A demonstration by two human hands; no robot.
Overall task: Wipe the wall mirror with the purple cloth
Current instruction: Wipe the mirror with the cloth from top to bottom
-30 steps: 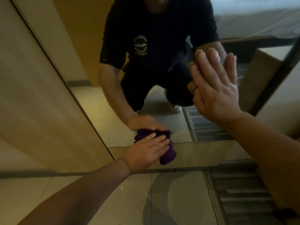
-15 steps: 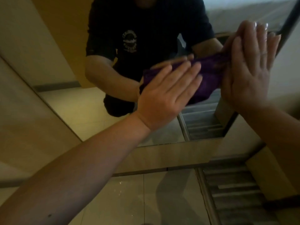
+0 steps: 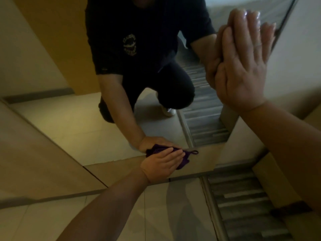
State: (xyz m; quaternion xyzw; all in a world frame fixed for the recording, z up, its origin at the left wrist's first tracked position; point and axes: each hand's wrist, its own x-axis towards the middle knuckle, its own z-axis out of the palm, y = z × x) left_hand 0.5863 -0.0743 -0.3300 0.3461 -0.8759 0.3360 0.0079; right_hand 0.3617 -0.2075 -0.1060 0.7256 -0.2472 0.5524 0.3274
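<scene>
The wall mirror fills the upper part of the view and reflects a crouching person in dark clothes. My left hand presses the purple cloth flat against the mirror's bottom edge, near the middle. The cloth is bunched under my fingers, with a small loop sticking out to the right. My right hand lies flat on the glass at the upper right, fingers together and pointing up, holding nothing.
A beige wall panel flanks the mirror on the left. Pale floor tiles lie below, with a striped grey carpet at the lower right. A beige cabinet edge stands at the right.
My left hand has swept the cloth from the upper middle of the glass back down to the bottom edge. My right hand stays flat on the mirror at the upper right.
</scene>
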